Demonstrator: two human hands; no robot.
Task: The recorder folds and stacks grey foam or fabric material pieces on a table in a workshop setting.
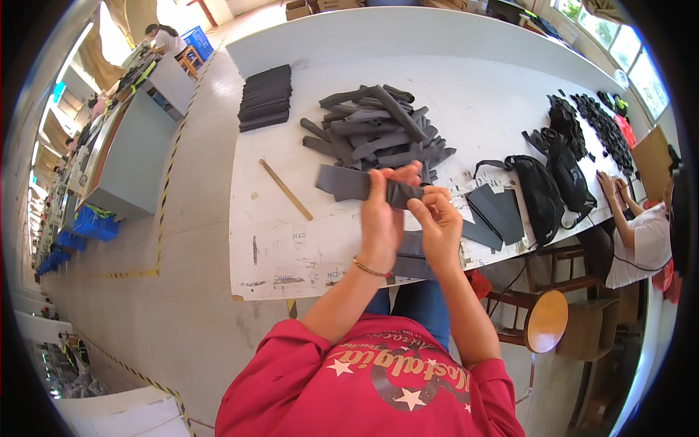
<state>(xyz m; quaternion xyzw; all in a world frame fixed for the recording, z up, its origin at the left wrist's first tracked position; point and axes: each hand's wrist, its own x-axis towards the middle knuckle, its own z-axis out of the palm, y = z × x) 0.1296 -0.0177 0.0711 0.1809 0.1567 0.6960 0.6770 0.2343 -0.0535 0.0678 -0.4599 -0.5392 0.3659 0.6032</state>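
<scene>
Above the white table, my left hand (383, 215) and my right hand (437, 223) both grip one dark grey fabric strip (342, 182). Its flat end sticks out to the left, while the part between my hands is bunched. My left thumb lies over the strip; my right thumb and fingers pinch its right end. Just beyond my hands rises a loose heap of rolled grey fabric pieces (375, 127). More flat grey fabric (413, 256) lies at the table's near edge, partly hidden behind my forearms.
A neat stack of dark pieces (265, 98) sits far left. A wooden stick (286, 189) lies left of my hands. To the right are flat grey panels (497, 213), black bags (539, 197) and a seated co-worker (641, 237). A stool (546, 321) stands by the near edge.
</scene>
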